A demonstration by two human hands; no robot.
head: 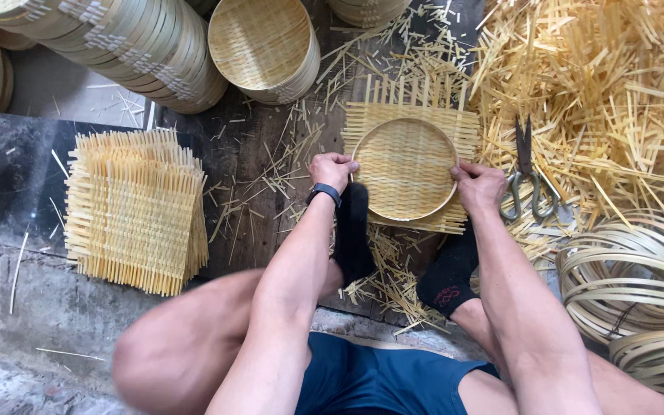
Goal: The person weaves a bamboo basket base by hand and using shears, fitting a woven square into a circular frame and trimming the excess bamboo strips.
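Observation:
A square woven bamboo mat [411, 115] lies on the floor with a round bamboo hoop [405, 121] pressed onto it. My left hand [332, 169] grips the hoop's left rim. My right hand [478, 187] grips its right rim. Both feet in black socks [446, 283] rest against the mat's near edge, one under each wrist. A dark watch sits on my left wrist.
A stack of woven square mats [136, 207] lies at left. Rows of finished round trays [263, 46] lean at the top. Scissors [528, 180] lie right of the hoop amid a heap of bamboo offcuts [601, 92]. Coiled bamboo hoops [632, 277] sit at lower right.

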